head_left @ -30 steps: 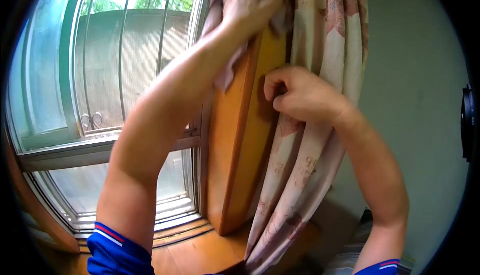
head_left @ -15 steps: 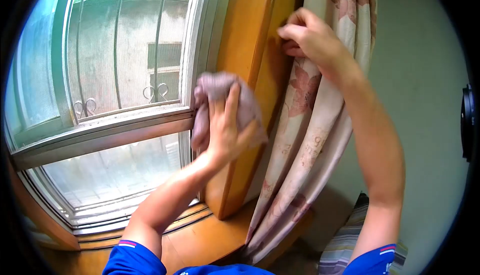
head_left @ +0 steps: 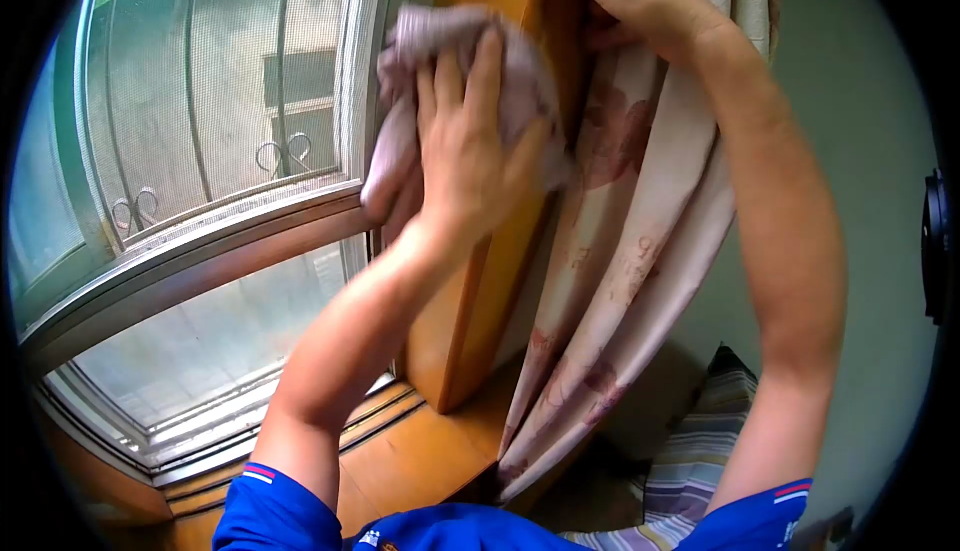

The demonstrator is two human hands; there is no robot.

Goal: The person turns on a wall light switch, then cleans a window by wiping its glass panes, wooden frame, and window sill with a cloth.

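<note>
My left hand presses a crumpled mauve cloth against the wooden window casing, fingers stretched upward over it. Motion blurs the cloth, and part of it hangs down on the window side. At the top of the view, my right hand grips the casing's outer edge, with the thumb on the front and the other fingers partly hidden behind. Its wrist lies against the floral curtain, which hangs just right of the casing.
Left of the casing is a sliding window with a mesh screen and metal bars behind it. Below runs a wooden sill with dark tracks. Striped fabric lies low on the right, by a pale wall.
My left hand and the cloth have moved up along the casing. My right hand has gone higher and closed on the casing's edge. The view has shifted slightly.
</note>
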